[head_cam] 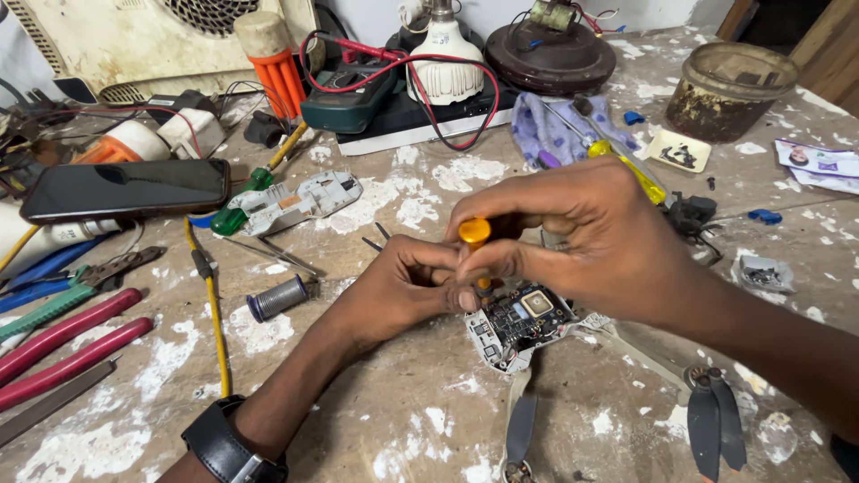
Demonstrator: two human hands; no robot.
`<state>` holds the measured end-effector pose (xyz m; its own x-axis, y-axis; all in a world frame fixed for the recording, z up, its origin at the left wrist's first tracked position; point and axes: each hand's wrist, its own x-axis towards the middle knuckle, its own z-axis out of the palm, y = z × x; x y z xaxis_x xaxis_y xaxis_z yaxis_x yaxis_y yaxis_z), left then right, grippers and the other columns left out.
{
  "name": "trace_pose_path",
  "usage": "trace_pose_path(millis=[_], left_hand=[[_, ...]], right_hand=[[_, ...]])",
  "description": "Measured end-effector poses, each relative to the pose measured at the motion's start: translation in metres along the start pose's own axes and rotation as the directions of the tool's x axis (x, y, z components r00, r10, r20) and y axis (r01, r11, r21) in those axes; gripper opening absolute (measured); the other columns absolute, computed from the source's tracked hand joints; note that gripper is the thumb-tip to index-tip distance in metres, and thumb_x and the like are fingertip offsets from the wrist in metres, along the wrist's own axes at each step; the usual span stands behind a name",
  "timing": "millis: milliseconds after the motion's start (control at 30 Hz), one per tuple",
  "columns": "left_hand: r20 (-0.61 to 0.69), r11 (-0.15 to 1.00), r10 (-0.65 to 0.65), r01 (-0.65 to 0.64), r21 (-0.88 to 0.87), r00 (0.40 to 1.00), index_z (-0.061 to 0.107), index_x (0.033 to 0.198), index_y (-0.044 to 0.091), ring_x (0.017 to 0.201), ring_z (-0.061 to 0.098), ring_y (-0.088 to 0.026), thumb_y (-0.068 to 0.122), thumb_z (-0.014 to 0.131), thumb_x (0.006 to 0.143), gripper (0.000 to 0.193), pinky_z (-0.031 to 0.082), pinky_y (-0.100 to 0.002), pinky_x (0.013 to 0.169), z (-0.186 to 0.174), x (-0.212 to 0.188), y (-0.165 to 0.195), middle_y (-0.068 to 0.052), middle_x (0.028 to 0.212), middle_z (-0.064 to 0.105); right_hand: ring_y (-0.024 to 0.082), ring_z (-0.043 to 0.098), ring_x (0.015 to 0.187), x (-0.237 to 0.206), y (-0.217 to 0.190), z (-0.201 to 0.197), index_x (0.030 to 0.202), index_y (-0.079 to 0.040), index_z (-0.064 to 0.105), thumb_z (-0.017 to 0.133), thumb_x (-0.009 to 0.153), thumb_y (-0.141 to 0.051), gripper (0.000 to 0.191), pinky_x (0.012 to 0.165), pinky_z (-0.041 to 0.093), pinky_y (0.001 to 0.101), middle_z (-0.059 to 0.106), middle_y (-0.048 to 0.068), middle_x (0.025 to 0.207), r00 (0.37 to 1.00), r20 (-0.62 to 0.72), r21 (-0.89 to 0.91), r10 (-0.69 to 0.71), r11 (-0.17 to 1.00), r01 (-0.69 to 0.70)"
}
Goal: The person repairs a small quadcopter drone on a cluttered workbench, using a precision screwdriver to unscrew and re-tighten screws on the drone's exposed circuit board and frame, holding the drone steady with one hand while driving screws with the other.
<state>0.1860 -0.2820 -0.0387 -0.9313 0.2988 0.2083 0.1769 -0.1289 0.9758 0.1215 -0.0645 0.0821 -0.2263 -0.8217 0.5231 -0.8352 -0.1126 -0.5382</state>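
A worn workbench [429, 420], flecked with white paint, is seen under everything. On its left side a black phone [125, 188], red-handled pliers [63, 344] and a spool of solder [277, 297] are laid. An opened drone [519, 331] with folded arms is set near the middle. A dirty round tub [729, 89] and what may be a purple cloth [555, 130] are placed further back.
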Motion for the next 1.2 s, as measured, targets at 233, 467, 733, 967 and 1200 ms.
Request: trace_pose_path(millis=[233, 467, 733, 967, 1200], left_hand=[[-0.078, 0.997, -0.009, 0.015, 0.081, 0.997, 0.082, 0.104, 0.003, 0.058, 0.037, 0.000, 0.014, 0.082, 0.088, 0.019, 0.027, -0.021, 0.052, 0.001, -0.003, 0.001, 0.011, 0.065, 0.056], [-0.078, 0.996, -0.017, 0.024, 0.088, 0.997, 0.080, 0.103, 0.001, 0.059, 0.036, 0.000, 0.013, 0.082, 0.089, 0.019, 0.027, -0.022, 0.053, 0.005, 0.000, 0.004, 0.012, 0.065, 0.052], [-0.072, 0.999, -0.024, 0.027, 0.040, 0.997, 0.080, 0.107, 0.001, 0.067, 0.051, 0.002, 0.009, 0.084, 0.085, 0.024, 0.041, -0.019, 0.061, 0.006, 0.002, 0.003, 0.007, 0.076, 0.069], [-0.077, 0.999, 0.025, -0.022, 0.042, 0.997, 0.078, 0.101, 0.001, 0.070, 0.059, 0.001, 0.005, 0.082, 0.085, 0.017, 0.046, -0.019, 0.063, 0.009, 0.002, 0.000, 0.005, 0.081, 0.074], [-0.076, 0.989, 0.001, 0.011, 0.149, 0.997, 0.077, 0.087, 0.003, 0.061, 0.038, 0.001, 0.008, 0.085, 0.085, 0.010, 0.030, -0.022, 0.054, 0.008, 0.001, -0.003, 0.012, 0.066, 0.052]], right_hand=[[0.011, 0.073, 0.090, 0.008, 0.004, 0.008, 0.116, 0.002, 0.074, 0.066, 0.096, 0.003, 0.022, 0.082, 0.061, 0.0256, 0.076, 0.009, 0.100, 0.979, 0.092, 0.307, 0.182, 0.930, -0.201], [0.012, 0.074, 0.078, 0.005, 0.011, -0.011, 0.103, 0.001, 0.079, 0.063, 0.093, 0.001, 0.019, 0.073, 0.062, 0.0284, 0.080, 0.008, 0.087, 0.905, 0.265, 0.272, 0.332, 0.875, -0.401], [0.011, 0.071, 0.089, -0.004, 0.021, 0.004, 0.097, 0.005, 0.067, 0.077, 0.091, -0.005, 0.016, 0.082, 0.061, 0.0284, 0.074, 0.008, 0.091, 0.960, 0.164, 0.401, 0.228, 0.874, -0.276], [0.011, 0.070, 0.088, -0.004, 0.024, 0.012, 0.102, 0.004, 0.071, 0.069, 0.095, -0.001, 0.009, 0.082, 0.059, 0.0288, 0.073, 0.006, 0.091, 0.964, 0.137, 0.446, 0.227, 0.855, -0.265], [0.014, 0.075, 0.086, -0.006, 0.027, 0.004, 0.097, 0.004, 0.072, 0.067, 0.090, 0.006, 0.009, 0.083, 0.063, 0.0305, 0.077, 0.009, 0.089, 0.938, 0.227, 0.441, 0.261, 0.832, -0.338]])
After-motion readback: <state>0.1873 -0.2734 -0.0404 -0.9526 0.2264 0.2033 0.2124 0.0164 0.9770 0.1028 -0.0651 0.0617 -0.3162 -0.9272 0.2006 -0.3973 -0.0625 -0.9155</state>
